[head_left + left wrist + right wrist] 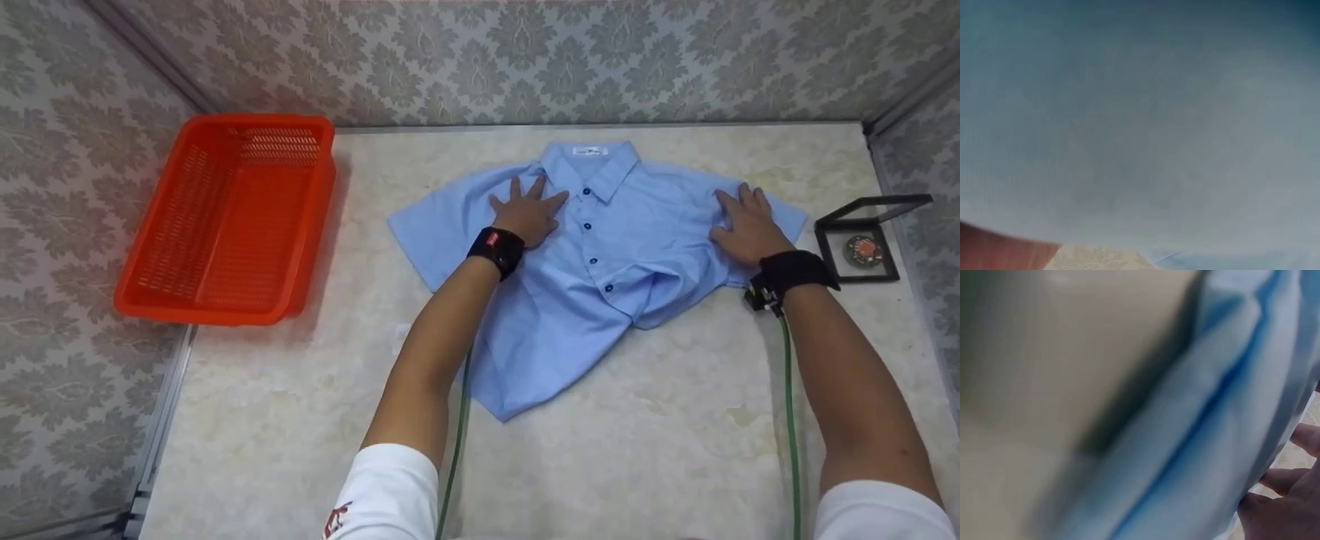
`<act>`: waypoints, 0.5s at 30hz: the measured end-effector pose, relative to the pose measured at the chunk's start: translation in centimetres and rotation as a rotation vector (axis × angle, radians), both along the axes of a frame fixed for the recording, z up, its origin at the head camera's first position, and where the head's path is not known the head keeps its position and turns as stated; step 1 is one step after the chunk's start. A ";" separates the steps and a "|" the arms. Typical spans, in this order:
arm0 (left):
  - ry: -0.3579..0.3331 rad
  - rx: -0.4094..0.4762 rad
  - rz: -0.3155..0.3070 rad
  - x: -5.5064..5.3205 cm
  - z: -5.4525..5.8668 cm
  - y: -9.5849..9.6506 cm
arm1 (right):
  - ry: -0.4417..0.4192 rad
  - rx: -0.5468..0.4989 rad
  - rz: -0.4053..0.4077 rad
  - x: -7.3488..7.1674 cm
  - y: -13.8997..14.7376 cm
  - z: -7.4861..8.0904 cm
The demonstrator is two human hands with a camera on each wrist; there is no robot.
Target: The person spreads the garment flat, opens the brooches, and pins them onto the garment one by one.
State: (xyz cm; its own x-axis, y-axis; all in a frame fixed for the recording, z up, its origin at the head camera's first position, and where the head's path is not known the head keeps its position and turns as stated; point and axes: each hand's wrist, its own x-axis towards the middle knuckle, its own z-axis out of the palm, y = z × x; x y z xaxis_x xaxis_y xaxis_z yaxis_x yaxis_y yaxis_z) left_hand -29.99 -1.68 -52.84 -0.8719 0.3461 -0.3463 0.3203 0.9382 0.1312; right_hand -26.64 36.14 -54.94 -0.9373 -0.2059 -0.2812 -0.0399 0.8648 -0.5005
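Note:
A light blue short-sleeved shirt (pixel 555 300) lies front up on the table, its collar toward the back wall and dark buttons down the middle. Its lower right part is bunched into folds, while the lower left hem comes to a point toward the person. With fingers spread, the left hand (pixel 525 216) rests on the chest just left of the collar. The right hand (pixel 752 229) lies on the right sleeve, fingers extended. Blurred blue cloth (pixel 1145 140) fills most of the left wrist view. In the right wrist view, fingertips (pixel 1283 481) touch the shirt fabric (pixel 1202 439).
An orange plastic basket (pixel 247 240) with perforated sides stands at the back left. To the right of the shirt is a small black frame-like case (pixel 889 277), lid raised, with a round patterned item (pixel 862 251) in it. Green cables (pixel 792 435) trail from the wrists.

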 end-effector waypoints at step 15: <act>0.007 -0.035 -0.016 -0.5 -0.5 -0.1 | -0.016 0.015 0.105 -2.1 -6.1 3.6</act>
State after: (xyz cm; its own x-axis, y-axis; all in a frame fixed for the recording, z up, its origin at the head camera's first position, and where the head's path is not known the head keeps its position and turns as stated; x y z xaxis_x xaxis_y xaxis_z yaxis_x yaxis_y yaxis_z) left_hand -30.51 -1.77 -53.35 -0.8688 0.3483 -0.3520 0.3365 0.9368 0.0964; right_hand -28.70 30.07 -51.30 -0.9062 -0.2985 -0.2996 -0.1228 0.8635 -0.4892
